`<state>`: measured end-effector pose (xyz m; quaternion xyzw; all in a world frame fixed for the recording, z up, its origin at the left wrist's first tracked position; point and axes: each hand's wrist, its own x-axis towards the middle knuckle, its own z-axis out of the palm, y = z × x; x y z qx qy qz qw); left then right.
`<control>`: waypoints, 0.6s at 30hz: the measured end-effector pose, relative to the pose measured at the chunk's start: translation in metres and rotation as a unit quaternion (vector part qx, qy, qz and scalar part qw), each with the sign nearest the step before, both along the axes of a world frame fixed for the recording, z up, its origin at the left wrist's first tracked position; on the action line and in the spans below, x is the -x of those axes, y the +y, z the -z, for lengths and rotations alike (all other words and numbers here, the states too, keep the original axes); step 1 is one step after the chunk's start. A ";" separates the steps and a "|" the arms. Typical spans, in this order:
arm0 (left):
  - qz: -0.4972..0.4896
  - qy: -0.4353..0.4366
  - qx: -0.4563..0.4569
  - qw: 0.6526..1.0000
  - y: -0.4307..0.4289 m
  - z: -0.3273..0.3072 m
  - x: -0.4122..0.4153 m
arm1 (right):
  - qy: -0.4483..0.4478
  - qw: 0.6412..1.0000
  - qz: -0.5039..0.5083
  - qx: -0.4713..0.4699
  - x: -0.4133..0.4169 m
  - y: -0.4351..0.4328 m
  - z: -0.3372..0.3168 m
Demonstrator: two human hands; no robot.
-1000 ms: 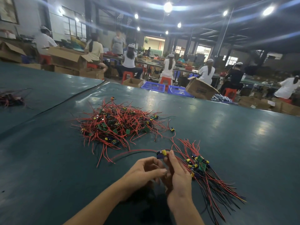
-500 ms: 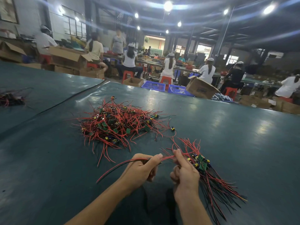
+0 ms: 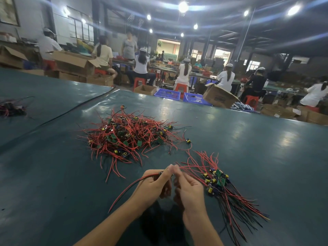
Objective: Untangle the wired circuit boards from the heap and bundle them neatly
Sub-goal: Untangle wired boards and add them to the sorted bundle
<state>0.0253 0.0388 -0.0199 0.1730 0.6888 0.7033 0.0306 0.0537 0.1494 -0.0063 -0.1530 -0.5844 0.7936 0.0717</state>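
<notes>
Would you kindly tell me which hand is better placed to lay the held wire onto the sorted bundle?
Probably the right. Both hands pinch the wire, but the right hand lies directly beside the sorted bundle, while the left hand sits farther off, on the side of the wire's trailing end.

The heap (image 3: 129, 137) lies in the middle of the counter (image 3: 248, 157). The bundle (image 3: 221, 185) lies to its right, nearer the person. The left hand (image 3: 154, 187) and right hand (image 3: 190, 190) meet just left of the bundle.
</notes>
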 end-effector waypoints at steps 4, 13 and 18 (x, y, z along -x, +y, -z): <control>0.024 0.023 0.026 0.999 -0.001 -0.001 -0.001 | 0.023 0.999 0.013 -0.033 0.000 -0.005 -0.001; 0.077 0.009 0.053 0.996 -0.004 -0.010 0.000 | 0.024 0.979 0.200 0.039 0.016 0.041 -0.009; 0.043 -0.006 0.051 0.998 -0.002 -0.010 -0.002 | 0.037 0.977 0.201 0.067 0.019 0.045 -0.001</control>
